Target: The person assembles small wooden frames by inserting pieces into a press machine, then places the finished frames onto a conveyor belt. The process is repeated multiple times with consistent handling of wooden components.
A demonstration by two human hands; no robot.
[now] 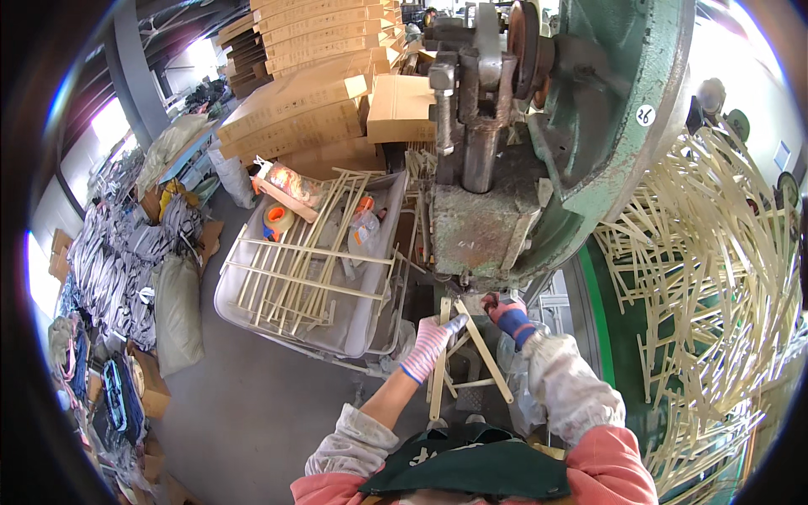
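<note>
My left hand [427, 343], in a striped pink and white glove with dark fingertips, is closed round a strip of a cream-coloured folding frame [486, 353] made of flat strips. The frame hangs below the press head, two strips spreading apart toward my lap and a crossbar between them. My right hand [508, 318], in a pink and blue glove, is beside the frame's upper end, close under the green press [480, 240]. Its fingers are drawn together; whatever they pinch is too small or hidden to make out. The press's tool end is partly hidden behind its block.
To the left, a white plastic tub [362, 324] carries cream frames [295, 273], a tape roll [279, 220] and a bag. A large pile of cream strips [699, 261] lies at right. Stacked cardboard boxes [295, 118] stand behind; grey bundles [118, 261] lie far left.
</note>
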